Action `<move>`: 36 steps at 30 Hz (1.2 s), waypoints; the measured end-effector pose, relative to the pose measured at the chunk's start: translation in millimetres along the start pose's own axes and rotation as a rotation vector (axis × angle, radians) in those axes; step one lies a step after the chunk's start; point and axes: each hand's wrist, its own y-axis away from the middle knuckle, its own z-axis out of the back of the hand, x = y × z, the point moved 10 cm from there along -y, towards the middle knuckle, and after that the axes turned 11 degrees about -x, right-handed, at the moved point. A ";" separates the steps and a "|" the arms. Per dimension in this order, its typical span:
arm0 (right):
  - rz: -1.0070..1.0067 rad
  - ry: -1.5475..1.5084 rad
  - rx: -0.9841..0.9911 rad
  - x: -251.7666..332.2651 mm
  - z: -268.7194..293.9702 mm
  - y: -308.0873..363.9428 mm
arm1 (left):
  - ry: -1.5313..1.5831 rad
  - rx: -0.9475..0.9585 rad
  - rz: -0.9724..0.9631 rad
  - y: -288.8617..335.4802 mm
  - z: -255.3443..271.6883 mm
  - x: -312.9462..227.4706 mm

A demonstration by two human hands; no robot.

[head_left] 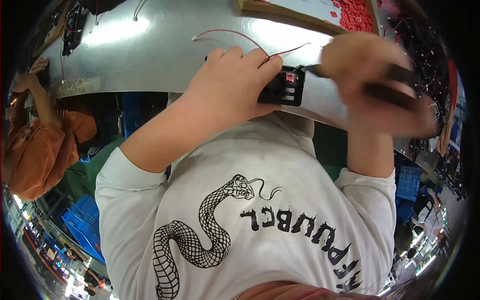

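Note:
My left hand [232, 77] is closed around a black plastic housing [296, 92] at the near edge of the metal table, its fingers covering most of it. A small red square piece [290, 78] sits in the housing's uncovered right end. From under my fingers a thin red and black wire [239, 33] runs out over the table, a white connector [194, 38] at its far left end. Smeared by motion, my right hand [357, 70] grips a black-handled tool that looks like pliers [387, 96]. Its dark tip points left, close to the housing's right edge.
A shallow box [310, 17] with many red square pieces [355, 17] stands at the back right. More black parts with wires [427, 60] lie at the far right. On the left, a person in orange [37, 145] works at the same table [150, 65]. Blue crates [82, 225] stand below.

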 end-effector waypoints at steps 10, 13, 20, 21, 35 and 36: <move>0.119 -0.088 -0.250 15.8 -13.6 14.0 | -0.034 0.045 0.053 11.7 -2.8 9.6; 0.187 -0.097 -0.286 4.7 -7.1 35.2 | -0.043 0.025 0.082 15.6 -4.6 6.2; 0.276 -0.272 -0.574 -7.8 12.1 55.4 | -0.106 0.000 0.055 14.8 -2.7 4.7; 0.285 -0.260 -0.577 -8.5 14.1 56.4 | -0.101 0.006 0.059 14.8 -3.0 4.8; -0.151 -0.388 0.331 -23.2 -61.9 8.1 | 0.042 0.123 -0.237 -2.4 -3.9 -0.2; -0.330 -0.266 0.341 -34.4 -67.1 3.8 | 0.076 0.182 -0.308 -3.5 -7.1 -4.2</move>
